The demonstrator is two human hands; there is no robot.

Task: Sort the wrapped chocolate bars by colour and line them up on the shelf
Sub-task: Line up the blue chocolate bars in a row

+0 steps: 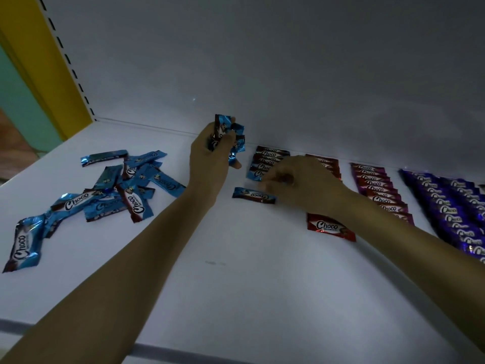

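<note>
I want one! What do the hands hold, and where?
The left hand grips blue bars round their lower halves; right hand too blurred to tell.

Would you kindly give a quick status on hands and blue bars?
Left hand grips a blue bunch. Right hand at a lone blue bar, grip blurred. Blue pile unsorted. Nothing in the way.

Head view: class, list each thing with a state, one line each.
left hand: grips a bunch of blue bars
right hand: blurred, at single blue bar, grip unclear
blue pile: loose, unsorted
blue row: begun
red row: lined up, partly hidden
magenta row: lined up
violet row: lined up
</note>
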